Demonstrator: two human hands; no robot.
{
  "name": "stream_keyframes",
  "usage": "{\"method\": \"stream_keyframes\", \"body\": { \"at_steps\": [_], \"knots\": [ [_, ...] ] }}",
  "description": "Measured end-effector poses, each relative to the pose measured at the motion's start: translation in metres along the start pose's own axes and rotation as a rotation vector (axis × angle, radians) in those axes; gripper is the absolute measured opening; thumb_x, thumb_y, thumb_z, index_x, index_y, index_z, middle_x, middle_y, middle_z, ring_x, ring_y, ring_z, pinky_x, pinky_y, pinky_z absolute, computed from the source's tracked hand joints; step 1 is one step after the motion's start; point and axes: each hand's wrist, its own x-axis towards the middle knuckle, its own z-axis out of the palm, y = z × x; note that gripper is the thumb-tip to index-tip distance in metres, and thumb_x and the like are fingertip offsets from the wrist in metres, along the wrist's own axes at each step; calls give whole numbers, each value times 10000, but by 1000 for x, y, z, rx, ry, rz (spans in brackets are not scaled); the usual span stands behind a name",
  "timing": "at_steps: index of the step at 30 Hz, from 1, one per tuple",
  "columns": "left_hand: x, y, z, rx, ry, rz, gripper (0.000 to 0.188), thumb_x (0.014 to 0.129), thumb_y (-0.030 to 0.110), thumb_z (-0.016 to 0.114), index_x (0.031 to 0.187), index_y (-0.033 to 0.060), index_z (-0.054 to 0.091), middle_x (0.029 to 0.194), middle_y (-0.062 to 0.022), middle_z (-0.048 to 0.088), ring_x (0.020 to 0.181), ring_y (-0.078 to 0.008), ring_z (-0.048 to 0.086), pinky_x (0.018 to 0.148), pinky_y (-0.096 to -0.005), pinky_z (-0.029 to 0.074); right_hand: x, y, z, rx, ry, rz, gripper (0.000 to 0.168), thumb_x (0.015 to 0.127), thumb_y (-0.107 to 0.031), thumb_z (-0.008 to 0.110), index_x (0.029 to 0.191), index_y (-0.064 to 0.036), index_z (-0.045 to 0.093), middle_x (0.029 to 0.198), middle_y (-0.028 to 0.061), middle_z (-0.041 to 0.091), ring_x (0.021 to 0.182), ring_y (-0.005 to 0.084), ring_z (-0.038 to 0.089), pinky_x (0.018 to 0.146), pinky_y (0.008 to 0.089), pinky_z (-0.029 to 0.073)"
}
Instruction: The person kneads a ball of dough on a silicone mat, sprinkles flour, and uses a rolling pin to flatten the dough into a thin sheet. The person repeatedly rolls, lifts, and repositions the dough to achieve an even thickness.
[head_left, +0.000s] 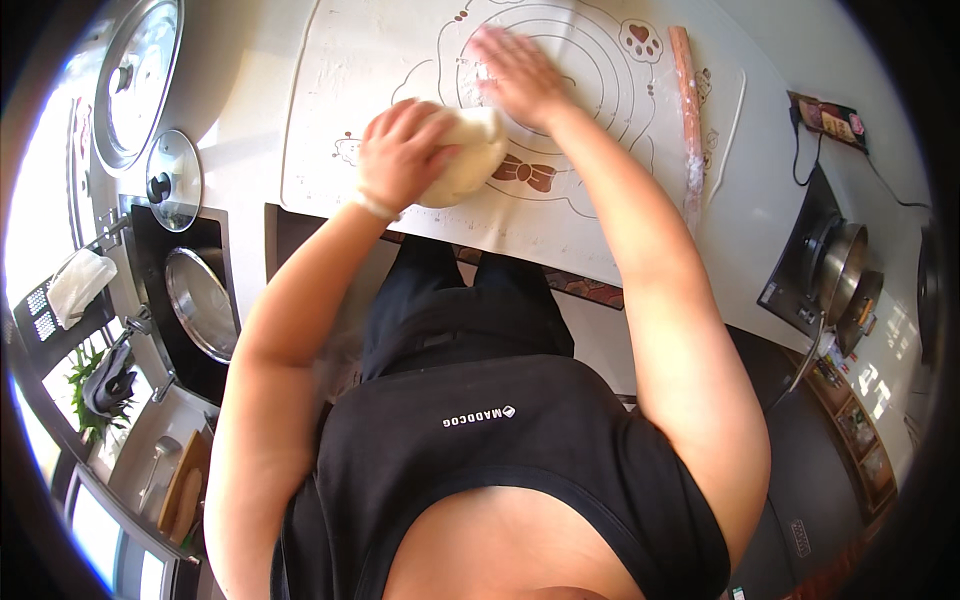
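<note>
A lump of pale dough is held by my left hand, whose fingers curl over its left side, near the front edge of a printed kneading mat. My right hand lies flat and blurred over the mat's printed circles, beyond the dough and to its right, palm down with nothing seen in it. White flour shows beside its fingers. A wooden rolling pin dusted with flour rests along the right part of the mat. The dough's underside is hidden.
Left of the mat are two glass lids and a sink with a round metal basin. A metal pan stands on a black cooktop at the right, near a packet and cables.
</note>
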Motion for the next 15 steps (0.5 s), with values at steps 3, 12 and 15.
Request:
{"method": "stream_keyframes", "body": {
  "at_steps": [3,12,15],
  "knots": [
    [-34,-20,1,-160,220,-135,390,761,154,712,1129,92,600,1192,-119,568,1130,-325,509,960,-415,419,-21,-29,-1,-27,-65,-279,600,947,-406,452,1465,-144,302,1542,58,252,1431,199,202,1179,391,134],
    [-17,-13,4,-600,215,-454,507,956,317,486,1391,64,420,1451,-179,366,1361,-335,311,1121,-407,229,-167,43,-27,-66,-91,74,764,860,-615,489,1484,-240,256,1554,35,211,1446,239,134,1165,503,80],
    [-11,-9,-12,-1062,201,-539,543,1015,399,309,1443,66,347,1501,-128,320,1395,-270,271,1140,-391,200,-120,39,-17,-109,-4,345,766,864,-635,468,1480,-225,268,1549,76,223,1446,283,125,1149,548,63]
  ]
}}
